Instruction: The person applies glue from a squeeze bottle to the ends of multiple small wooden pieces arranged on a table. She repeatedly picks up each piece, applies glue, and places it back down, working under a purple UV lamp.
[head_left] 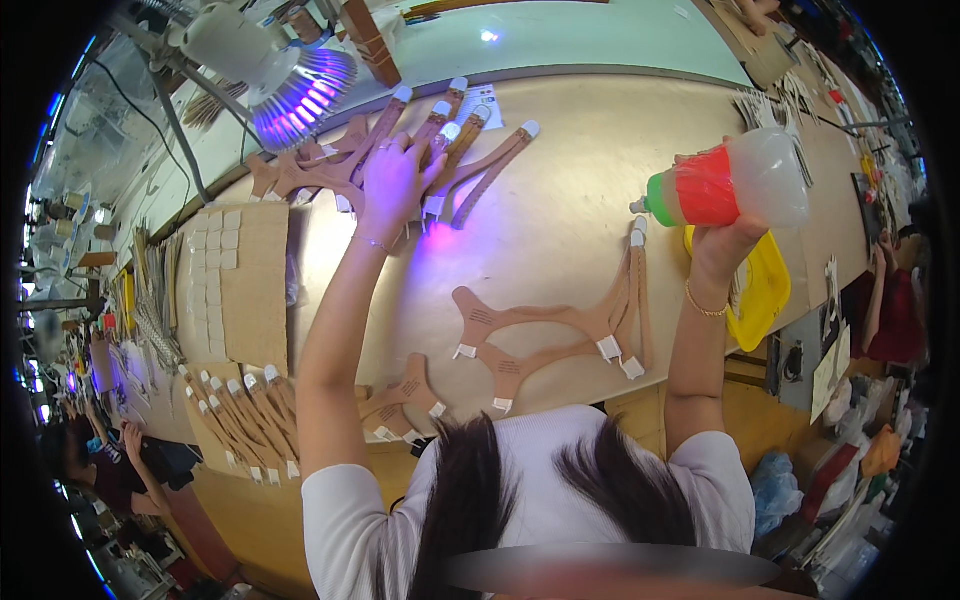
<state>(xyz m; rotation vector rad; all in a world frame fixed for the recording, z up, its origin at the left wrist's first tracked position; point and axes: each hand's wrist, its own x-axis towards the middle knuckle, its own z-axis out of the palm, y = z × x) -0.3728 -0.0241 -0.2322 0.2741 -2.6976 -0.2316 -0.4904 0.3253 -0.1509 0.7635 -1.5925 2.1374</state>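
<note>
My right hand (728, 248) grips a translucent squeeze bottle (775, 180) with a red band and a green cap. The bottle lies sideways in the air, its nozzle pointing left. At the far left of the worktop my left hand (392, 187) is closed at a tan fabric strap, close to its white tip (450, 131); the fingers partly hide the hold. Several similar straps (495, 165) with white tips lie around it under violet light. A tan strap harness-shaped piece (540, 318) with white tags rests flat in front of me.
A lamp (305, 98) hangs over the left hand's area. Beside my right forearm is a yellow tray (762, 295). Cardboard (262, 285) with pale squares lies left, near a row of tan straps (240, 420). Other people work at both sides.
</note>
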